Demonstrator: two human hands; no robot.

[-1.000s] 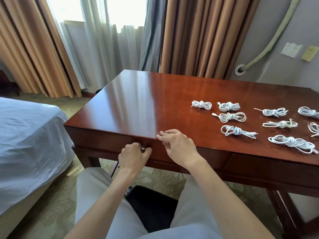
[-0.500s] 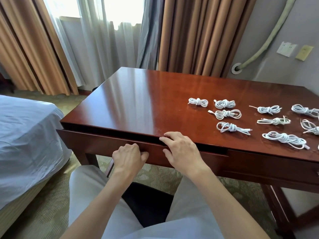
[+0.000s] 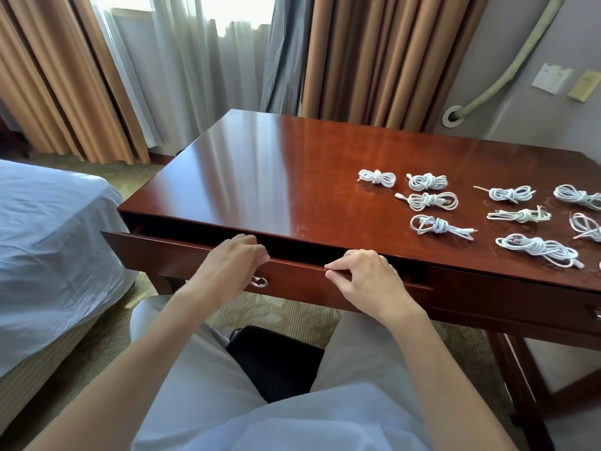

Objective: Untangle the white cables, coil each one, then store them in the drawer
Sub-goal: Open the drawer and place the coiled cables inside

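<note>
The drawer [image 3: 182, 255] is dark red-brown wood with a small round silver pull on its front. It is pulled out a little way from under the table top, so a dark gap shows along its top edge. The inside is too dark to see. The white cables [image 3: 432, 200] lie on the table top, on the right side. Each one is wound into a small bundle with a knot round its middle. The bundles sit near each other but apart.

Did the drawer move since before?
Yes. The drawer has slid out toward the person, away from the desk top; a dark gap now shows under the top's front edge.
</note>
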